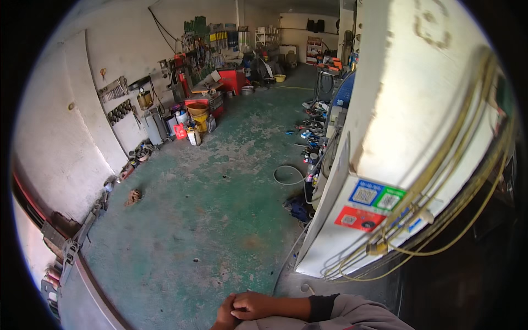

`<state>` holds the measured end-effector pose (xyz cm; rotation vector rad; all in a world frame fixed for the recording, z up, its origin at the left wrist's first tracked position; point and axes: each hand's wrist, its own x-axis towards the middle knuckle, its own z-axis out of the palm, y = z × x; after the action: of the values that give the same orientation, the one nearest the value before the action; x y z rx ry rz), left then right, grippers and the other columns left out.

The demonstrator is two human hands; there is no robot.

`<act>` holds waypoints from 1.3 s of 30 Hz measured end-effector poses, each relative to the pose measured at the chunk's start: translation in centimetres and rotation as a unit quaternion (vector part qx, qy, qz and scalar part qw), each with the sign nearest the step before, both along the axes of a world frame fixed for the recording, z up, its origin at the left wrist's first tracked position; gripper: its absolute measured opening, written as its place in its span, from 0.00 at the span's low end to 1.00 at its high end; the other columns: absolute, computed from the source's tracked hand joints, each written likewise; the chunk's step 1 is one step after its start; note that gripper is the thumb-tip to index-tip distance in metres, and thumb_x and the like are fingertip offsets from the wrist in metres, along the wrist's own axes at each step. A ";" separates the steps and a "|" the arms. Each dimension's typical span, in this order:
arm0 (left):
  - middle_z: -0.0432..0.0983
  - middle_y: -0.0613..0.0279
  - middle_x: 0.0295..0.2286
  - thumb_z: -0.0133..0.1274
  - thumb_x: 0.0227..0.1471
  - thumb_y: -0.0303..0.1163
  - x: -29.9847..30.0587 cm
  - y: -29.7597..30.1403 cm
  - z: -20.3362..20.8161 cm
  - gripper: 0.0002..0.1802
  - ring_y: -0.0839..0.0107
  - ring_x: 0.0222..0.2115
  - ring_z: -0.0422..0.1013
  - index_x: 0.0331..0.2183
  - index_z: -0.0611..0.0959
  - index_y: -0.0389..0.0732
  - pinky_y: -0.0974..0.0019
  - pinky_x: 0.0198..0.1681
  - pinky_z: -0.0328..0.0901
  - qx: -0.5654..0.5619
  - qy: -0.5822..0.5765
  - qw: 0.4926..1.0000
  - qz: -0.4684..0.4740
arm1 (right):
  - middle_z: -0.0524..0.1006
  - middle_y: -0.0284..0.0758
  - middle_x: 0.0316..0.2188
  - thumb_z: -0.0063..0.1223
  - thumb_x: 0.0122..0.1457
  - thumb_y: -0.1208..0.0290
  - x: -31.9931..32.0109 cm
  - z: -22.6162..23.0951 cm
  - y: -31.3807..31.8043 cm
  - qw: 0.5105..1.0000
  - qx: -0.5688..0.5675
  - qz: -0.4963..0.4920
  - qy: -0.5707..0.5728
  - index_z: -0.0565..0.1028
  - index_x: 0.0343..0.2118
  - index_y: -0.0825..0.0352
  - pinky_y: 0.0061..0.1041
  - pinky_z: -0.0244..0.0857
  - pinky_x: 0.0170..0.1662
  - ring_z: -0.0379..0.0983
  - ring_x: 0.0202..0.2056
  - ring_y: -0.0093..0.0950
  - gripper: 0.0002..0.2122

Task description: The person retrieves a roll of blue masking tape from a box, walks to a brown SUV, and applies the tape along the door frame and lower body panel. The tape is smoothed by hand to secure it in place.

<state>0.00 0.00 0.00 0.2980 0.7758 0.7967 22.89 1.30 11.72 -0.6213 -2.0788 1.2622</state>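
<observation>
At the lower edge my right hand (pixel 253 306) is closed, its fingers curled against my left hand. A grey sleeve (pixel 355 312) with a dark cuff covers part of the right forearm. My left hand (pixel 224 315) is pressed up to the right one, its fingers mostly hidden. No tool shows in either hand. Beneath and ahead of both hands lies a worn green floor (pixel 187 231).
A white pillar (pixel 335 242) with coloured code stickers and yellow hoses (pixel 440 165) hanging on it stands close on the right. Tools and bottles line the right side. Yellow bucket (pixel 200 121), red cabinet (pixel 231 81) and wall-hung tools stand left. A brown clump (pixel 133 197) lies on the floor.
</observation>
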 end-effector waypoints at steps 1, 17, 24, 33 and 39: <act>0.82 0.52 0.45 0.55 0.70 0.45 1.1 2.1 1.5 0.22 0.60 0.50 0.78 0.53 0.80 0.37 0.58 0.58 0.70 -0.024 -0.042 0.999 -0.004 | 0.75 0.47 0.28 0.57 0.69 0.57 0.4 0.2 2.1 1.000 0.012 -0.008 0.015 0.75 0.27 0.69 0.46 0.66 0.37 0.74 0.32 0.46 0.19; 0.83 0.54 0.43 0.41 0.77 0.41 9.5 48.0 4.3 0.21 0.65 0.43 0.77 0.47 0.83 0.35 0.60 0.50 0.72 0.154 0.174 0.940 -0.251 | 0.75 0.45 0.27 0.58 0.68 0.59 5.5 1.7 40.7 0.974 0.006 -0.223 -0.025 0.75 0.26 0.69 0.43 0.68 0.37 0.74 0.32 0.44 0.18; 0.83 0.54 0.43 0.40 0.77 0.41 11.9 63.7 4.1 0.22 0.66 0.44 0.77 0.46 0.83 0.33 0.62 0.50 0.71 0.082 0.114 0.941 -0.308 | 0.77 0.46 0.27 0.58 0.68 0.57 8.6 0.3 54.5 0.964 -0.078 -0.251 -0.050 0.77 0.27 0.69 0.42 0.68 0.34 0.76 0.29 0.44 0.19; 0.85 0.48 0.41 0.43 0.76 0.42 20.5 88.5 3.4 0.21 0.55 0.42 0.81 0.49 0.83 0.36 0.57 0.46 0.74 0.528 0.426 0.662 -0.318 | 0.75 0.41 0.25 0.56 0.70 0.61 18.0 -3.2 80.4 0.974 0.016 -0.224 0.025 0.76 0.26 0.68 0.42 0.69 0.37 0.75 0.33 0.42 0.18; 0.85 0.55 0.35 0.46 0.75 0.40 28.5 103.1 5.4 0.19 0.63 0.37 0.81 0.45 0.83 0.35 0.61 0.42 0.73 0.618 0.453 0.606 -0.213 | 0.77 0.41 0.27 0.59 0.68 0.64 27.3 0.7 95.5 0.979 0.072 -0.192 0.022 0.78 0.29 0.68 0.42 0.70 0.40 0.76 0.35 0.43 0.13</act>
<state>28.55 103.08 5.39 2.2243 0.8859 0.5533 50.21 96.84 12.38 -0.8690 -1.8774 0.8905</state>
